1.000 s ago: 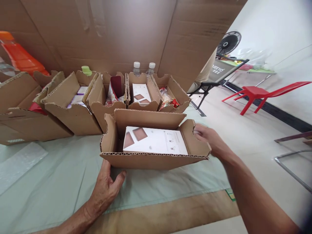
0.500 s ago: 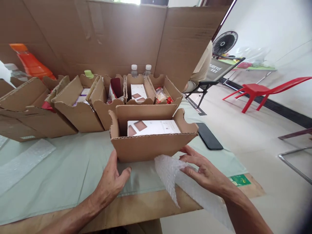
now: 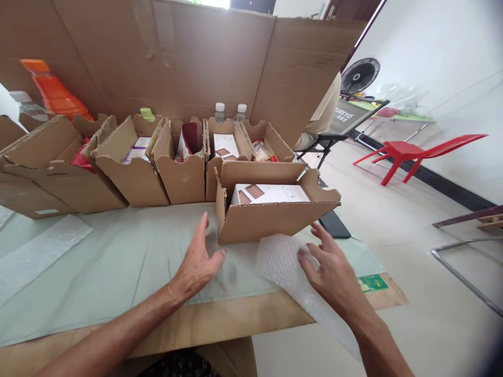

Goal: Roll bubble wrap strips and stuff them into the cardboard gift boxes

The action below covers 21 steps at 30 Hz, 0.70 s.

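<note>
A small open cardboard box (image 3: pixel 271 220) stands on the table's pale green cloth (image 3: pixel 118 262) with a white carton (image 3: pixel 275 192) printed with brown squares inside it. My left hand (image 3: pixel 198 259) is open just left of the box's front corner, fingers spread, holding nothing. A sheet of bubble wrap (image 3: pixel 286 267) lies in front of the box and hangs over the table edge. My right hand (image 3: pixel 332 267) rests on it with fingers spread.
A row of open cardboard boxes (image 3: pixel 133 167) with packets stands behind, before a tall cardboard wall (image 3: pixel 188 57). Two water bottles (image 3: pixel 230 112) and an orange bottle (image 3: pixel 53 91) stand at the back. A black phone (image 3: pixel 334 225) lies right of the box. Another bubble wrap sheet (image 3: pixel 39 251) is at left. A red chair (image 3: pixel 412 152) stands on the floor.
The box has slid to the right and slightly away. My left hand has come off its front and opened. My right hand has flattened on the bubble wrap.
</note>
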Available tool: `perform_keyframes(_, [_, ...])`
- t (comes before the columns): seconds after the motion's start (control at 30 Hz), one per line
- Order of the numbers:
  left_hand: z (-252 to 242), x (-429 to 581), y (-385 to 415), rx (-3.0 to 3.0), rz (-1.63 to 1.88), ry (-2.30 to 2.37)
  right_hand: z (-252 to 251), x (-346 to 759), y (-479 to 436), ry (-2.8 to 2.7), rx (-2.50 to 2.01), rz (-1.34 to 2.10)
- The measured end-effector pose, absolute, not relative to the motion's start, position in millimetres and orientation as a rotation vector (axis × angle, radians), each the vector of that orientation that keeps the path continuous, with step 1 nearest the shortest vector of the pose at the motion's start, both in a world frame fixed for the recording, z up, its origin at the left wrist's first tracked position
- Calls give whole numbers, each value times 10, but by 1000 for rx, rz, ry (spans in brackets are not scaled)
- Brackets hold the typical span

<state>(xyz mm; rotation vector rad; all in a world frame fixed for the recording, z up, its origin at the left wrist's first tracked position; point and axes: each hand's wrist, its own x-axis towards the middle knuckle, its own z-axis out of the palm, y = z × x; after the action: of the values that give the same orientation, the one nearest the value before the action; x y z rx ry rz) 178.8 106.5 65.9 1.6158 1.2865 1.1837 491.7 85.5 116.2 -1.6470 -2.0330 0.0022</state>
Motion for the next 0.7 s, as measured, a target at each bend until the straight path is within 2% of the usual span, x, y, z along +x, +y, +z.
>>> perform_keyframes(0.1, [849, 1522, 838, 1654, 1140, 1404, 1346, 4800, 508, -2038, -1660, -117])
perform_keyframes(0.23, [1222, 1489, 391, 1998, 989, 1203, 1615, 4492, 344, -2261, -1579, 173])
perform_keyframes(0.3, [1320, 1621, 206, 2111, 979, 1097, 1700, 4279, 365, -2348, -1504, 200])
perform_keyframes(0.43, [1225, 1835, 65, 2152, 1094, 1175, 1885, 3904, 357, -2499, -1237, 187])
perform_keyframes(0.57, [1124, 1606, 128, 2067, 1246, 1329, 2060, 3757, 298, -2510, -1097, 240])
perform_keyframes(0.7, [1354, 1001, 191, 1975, 1089, 1301, 2027, 3750, 390, -2557, -1156, 391])
